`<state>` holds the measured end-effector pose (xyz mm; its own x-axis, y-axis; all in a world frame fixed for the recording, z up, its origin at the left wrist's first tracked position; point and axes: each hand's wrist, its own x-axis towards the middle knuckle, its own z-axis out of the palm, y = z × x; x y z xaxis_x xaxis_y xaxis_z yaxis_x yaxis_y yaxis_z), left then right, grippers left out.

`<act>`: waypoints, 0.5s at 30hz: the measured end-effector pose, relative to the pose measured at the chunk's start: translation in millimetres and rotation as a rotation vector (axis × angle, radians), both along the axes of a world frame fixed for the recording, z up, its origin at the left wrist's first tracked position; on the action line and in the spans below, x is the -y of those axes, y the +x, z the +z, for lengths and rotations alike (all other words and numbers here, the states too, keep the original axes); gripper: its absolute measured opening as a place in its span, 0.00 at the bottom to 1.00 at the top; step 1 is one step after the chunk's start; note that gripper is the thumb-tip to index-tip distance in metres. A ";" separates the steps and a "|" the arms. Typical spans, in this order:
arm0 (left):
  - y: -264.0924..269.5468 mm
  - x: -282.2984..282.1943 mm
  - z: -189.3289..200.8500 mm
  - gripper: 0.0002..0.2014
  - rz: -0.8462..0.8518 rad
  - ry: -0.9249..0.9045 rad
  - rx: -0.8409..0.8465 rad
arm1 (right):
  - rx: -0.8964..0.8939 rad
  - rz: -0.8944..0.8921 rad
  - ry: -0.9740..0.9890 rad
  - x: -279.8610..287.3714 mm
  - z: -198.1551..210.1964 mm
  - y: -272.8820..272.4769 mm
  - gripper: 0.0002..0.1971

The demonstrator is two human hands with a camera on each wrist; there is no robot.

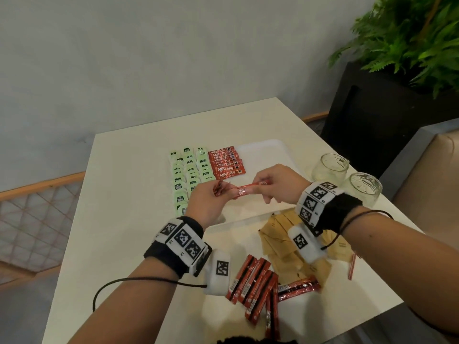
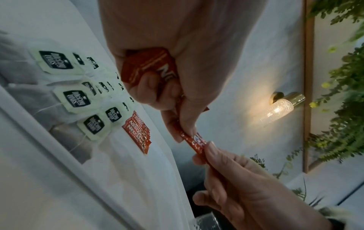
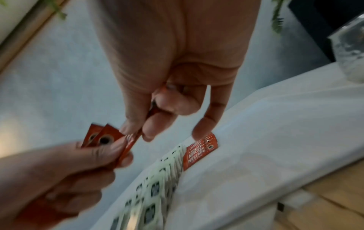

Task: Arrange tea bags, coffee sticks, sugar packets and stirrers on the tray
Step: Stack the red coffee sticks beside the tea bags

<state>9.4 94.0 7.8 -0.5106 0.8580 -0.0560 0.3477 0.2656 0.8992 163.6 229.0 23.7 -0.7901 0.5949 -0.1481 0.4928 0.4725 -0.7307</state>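
So right now your left hand (image 1: pixel 203 204) has a little bunch of red coffee sticks (image 1: pixel 219 190) tucked in a curled grip, and your right hand (image 1: pixel 278 184) is pinching the other end of one stick (image 1: pixel 244 190) between thumb and fingertips, so that stick spans the gap between both hands, up in the air over the near part of the white tray (image 1: pixel 263 150). In the left wrist view you can see the sticks bunched in your palm (image 2: pixel 149 68) with your right fingers (image 2: pixel 211 153) nipping the far end. On the tray, the green tea bags (image 1: pixel 190 172) sit in three tidy columns on the left, and a row of coffee sticks (image 1: pixel 227 163) is already laid overlapping just beside them. Your hands hang right in front of that row's near end, so the spot below it is hidden. Closer to you on the table (image 1: pixel 119 194) there's a loose heap of more coffee sticks (image 1: pixel 255 281), and a pile of tan sugar packets (image 1: pixel 285 244) partly covered by your right wrist band. Two empty glass jars (image 1: pixel 345 177) stand off to the right of the tray, near your right forearm, and a potted fern (image 1: pixel 407 38) sits behind them.
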 end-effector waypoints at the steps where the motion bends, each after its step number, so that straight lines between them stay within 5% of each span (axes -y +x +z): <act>1: -4.0 -1.2 0.3 0.04 0.010 0.006 0.000 | -0.039 -0.051 -0.045 -4.9 1.4 -0.3 0.12; 6: -15.3 -6.2 7.2 0.05 0.000 -0.040 0.078 | -0.197 -0.136 -0.362 -24.0 -4.2 -5.5 0.09; 10: -30.0 -11.9 12.5 0.08 0.090 -0.166 0.198 | -0.075 -0.210 -0.335 -38.3 -27.4 -17.6 0.09; 15: -47.1 -12.7 10.5 0.11 0.217 -0.095 0.386 | 0.035 -0.433 -0.353 -59.1 -59.1 -36.6 0.08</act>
<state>-37.8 106.7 18.3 -0.6046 0.7151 -0.3509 -0.0813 0.3829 0.9202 127.0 288.1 -35.4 -0.4756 0.7735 -0.4190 0.6143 -0.0490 -0.7876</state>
